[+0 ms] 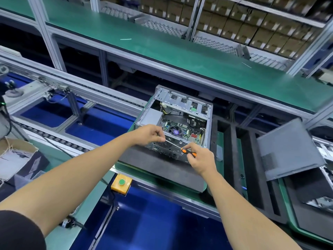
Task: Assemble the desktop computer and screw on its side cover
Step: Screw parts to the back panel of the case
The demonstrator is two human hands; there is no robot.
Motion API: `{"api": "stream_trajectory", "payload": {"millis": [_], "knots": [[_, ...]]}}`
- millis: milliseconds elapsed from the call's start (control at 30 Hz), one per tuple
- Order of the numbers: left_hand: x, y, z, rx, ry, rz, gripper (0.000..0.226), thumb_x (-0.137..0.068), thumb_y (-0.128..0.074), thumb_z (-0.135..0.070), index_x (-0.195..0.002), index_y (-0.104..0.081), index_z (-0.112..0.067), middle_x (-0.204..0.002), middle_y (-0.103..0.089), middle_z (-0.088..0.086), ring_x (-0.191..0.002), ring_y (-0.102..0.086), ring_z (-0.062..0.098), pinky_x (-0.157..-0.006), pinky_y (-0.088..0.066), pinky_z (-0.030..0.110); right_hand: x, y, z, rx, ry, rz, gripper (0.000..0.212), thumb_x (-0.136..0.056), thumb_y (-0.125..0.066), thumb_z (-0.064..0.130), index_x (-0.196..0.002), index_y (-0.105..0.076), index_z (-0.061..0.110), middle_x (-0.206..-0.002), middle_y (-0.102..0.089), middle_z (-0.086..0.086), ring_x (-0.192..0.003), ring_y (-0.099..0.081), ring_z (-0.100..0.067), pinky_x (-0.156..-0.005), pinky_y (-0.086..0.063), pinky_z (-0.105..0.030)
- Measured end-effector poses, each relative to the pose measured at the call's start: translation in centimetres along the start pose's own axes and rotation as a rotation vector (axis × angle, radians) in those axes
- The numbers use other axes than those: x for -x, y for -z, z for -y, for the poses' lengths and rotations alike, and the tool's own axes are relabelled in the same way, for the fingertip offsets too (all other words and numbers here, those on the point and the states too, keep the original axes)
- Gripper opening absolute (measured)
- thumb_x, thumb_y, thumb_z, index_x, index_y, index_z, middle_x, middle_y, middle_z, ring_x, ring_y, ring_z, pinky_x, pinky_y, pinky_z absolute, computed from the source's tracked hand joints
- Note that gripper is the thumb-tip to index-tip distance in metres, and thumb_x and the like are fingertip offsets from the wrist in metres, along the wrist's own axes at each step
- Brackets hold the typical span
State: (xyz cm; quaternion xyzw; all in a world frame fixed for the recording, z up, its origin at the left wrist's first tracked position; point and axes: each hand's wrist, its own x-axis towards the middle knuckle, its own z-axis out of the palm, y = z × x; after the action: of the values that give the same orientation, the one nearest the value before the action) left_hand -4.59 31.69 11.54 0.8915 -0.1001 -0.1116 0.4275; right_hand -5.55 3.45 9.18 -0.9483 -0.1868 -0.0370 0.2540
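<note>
desktop computer (177, 121) lying open, motherboard exposed, side cover (288, 150) off

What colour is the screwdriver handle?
Orange and black, on the screwdriver gripped by the right hand; seen in the head view.

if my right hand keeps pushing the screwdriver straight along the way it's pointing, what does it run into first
Most likely your left hand. The right hand holds the screwdriver with its shaft aimed up and left, and the tip ends right at the left fingertips above the open computer case. Depth is unclear; it may hold a screw there.
</note>
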Motion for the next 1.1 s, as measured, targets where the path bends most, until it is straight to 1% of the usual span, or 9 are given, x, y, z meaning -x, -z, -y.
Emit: {"api": "stream_trajectory", "payload": {"millis": [100,200,433,633,800,867,967,1033,1100], "knots": [[-0.4,0.0,0.2,-0.041,-0.020,0.012,0.009,-0.094,-0.069,-0.037,-0.091,-0.069,-0.029,-0.059,-0.057,-0.031,-0.050,-0.051,-0.009,-0.050,-0.037,0.006,-0.3,0.5,-0.1,0.016,0.027,0.029,0.031,-0.077,-0.048,0.029,-0.100,-0.069,0.034,-0.060,-0.059,0.007,-0.058,-0.049,-0.013,-0.064,-0.046,-0.030],[-1.0,-0.1,0.3,-0.117,-0.011,0.044,0.009,-0.093,-0.070,-0.042,-0.089,-0.068,-0.033,-0.065,-0.059,-0.020,-0.054,-0.050,-0.003,-0.054,-0.037,0.012,-0.7,1.2,-0.2,0.059,0.063,0.058,0.032,-0.077,-0.049,0.030,-0.100,-0.070,0.035,-0.058,-0.059,0.007,-0.054,-0.047,-0.009,-0.063,-0.046,-0.028],[-1.8,0.3,0.0,-0.232,-0.002,0.183,0.009,-0.096,-0.068,-0.034,-0.087,-0.067,-0.035,-0.078,-0.065,-0.025,-0.069,-0.057,-0.012,-0.061,-0.038,0.007,-1.8,2.1,-0.5,0.164,0.197,0.090,0.032,-0.077,-0.053,0.028,-0.101,-0.073,0.034,-0.057,-0.062,0.003,-0.059,-0.056,-0.020,-0.056,-0.037,-0.027],[-1.9,0.2,0.2,-0.225,-0.011,0.298,0.012,-0.100,-0.062,-0.028,-0.093,-0.071,-0.026,-0.093,-0.071,-0.008,-0.091,-0.066,0.016,-0.086,-0.051,0.032,-2.7,1.8,-1.1,0.198,0.306,0.078,0.030,-0.076,-0.057,0.027,-0.099,-0.074,0.033,-0.055,-0.062,0.006,-0.057,-0.061,-0.023,-0.055,-0.034,-0.024],[-1.5,-1.8,1.8,0.032,0.072,0.065,0.017,-0.101,-0.059,-0.040,-0.096,-0.071,-0.030,-0.096,-0.071,-0.006,-0.091,-0.065,0.014,-0.088,-0.052,0.033,-2.5,0.8,-1.7,0.079,0.168,0.152,0.034,-0.080,-0.051,0.030,-0.108,-0.070,0.034,-0.072,-0.071,0.003,-0.069,-0.061,-0.020,-0.065,-0.046,-0.030],[-1.2,-3.3,2.6,0.133,0.121,-0.063,0.024,-0.100,-0.057,-0.047,-0.098,-0.073,-0.030,-0.083,-0.066,-0.009,-0.076,-0.061,0.013,-0.075,-0.051,0.029,-2.1,0.1,-1.7,0.017,0.122,0.169,0.032,-0.082,-0.052,0.029,-0.109,-0.068,0.032,-0.070,-0.067,0.006,-0.072,-0.062,-0.022,-0.068,-0.047,-0.032],[-0.8,-5.7,3.3,0.396,0.179,-0.242,0.026,-0.102,-0.055,-0.046,-0.105,-0.076,-0.031,-0.058,-0.036,-0.007,-0.051,-0.032,0.010,-0.051,-0.031,0.022,-1.5,-1.1,-1.3,-0.078,0.068,0.193,0.027,-0.086,-0.054,0.024,-0.111,-0.064,0.029,-0.084,-0.073,0.003,-0.068,-0.057,-0.023,-0.071,-0.049,-0.035],[-0.9,-7.2,3.4,0.625,0.259,-0.365,0.028,-0.103,-0.054,-0.043,-0.108,-0.075,-0.026,-0.056,-0.025,-0.006,-0.052,-0.021,0.013,-0.051,-0.022,0.027,-1.2,-2.1,-0.7,-0.133,0.039,0.214,0.025,-0.088,-0.053,0.024,-0.111,-0.059,0.031,-0.098,-0.076,-0.003,-0.075,-0.061,-0.027,-0.075,-0.052,-0.038],[-1.0,-8.5,3.5,0.837,0.327,-0.449,0.032,-0.104,-0.053,-0.042,-0.114,-0.072,-0.019,-0.056,-0.020,-0.006,-0.053,-0.017,0.015,-0.054,-0.017,0.030,-0.9,-3.2,0.3,-0.159,0.012,0.233,0.022,-0.089,-0.050,0.026,-0.108,-0.053,0.036,-0.094,-0.074,-0.002,-0.078,-0.062,-0.028,-0.075,-0.052,-0.039]]}}
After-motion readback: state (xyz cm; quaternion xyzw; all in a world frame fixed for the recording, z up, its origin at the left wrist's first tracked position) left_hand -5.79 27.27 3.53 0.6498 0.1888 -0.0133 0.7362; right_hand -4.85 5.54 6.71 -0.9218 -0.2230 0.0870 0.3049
